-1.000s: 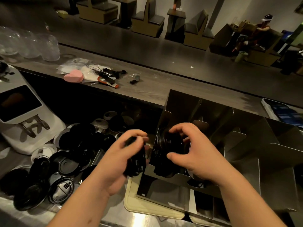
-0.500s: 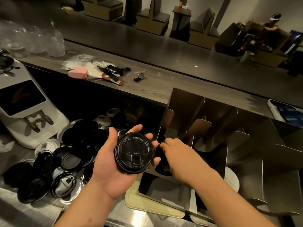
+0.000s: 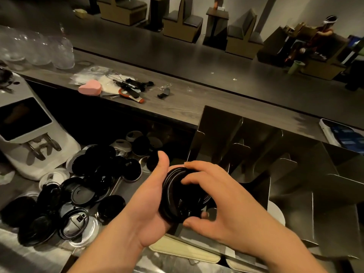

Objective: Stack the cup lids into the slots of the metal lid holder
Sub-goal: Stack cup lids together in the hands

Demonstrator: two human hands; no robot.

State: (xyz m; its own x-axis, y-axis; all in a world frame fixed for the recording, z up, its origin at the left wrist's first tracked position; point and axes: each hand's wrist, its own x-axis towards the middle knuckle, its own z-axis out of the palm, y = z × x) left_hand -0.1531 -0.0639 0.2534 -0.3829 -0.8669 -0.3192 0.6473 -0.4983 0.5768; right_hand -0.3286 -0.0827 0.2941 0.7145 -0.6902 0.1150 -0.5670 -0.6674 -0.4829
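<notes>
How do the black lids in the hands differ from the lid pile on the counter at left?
The stack of black round plastic lids is nested and tilted on edge; the loose pile of lids lies scattered, mostly flat. The stack is gripped by the left hand and right hand; the pile is untouched. The stack looks all black; the pile mixes black with clear lids. Both are round cup lids.

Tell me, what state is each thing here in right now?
black lids, stacked, held between both hands.
left hand, cradles the stack in its palm.
right hand, fingers curled round the stack.
metal lid holder, upright, back slots look empty.
loose lids, scattered pile.
phone, screen lit.
</notes>
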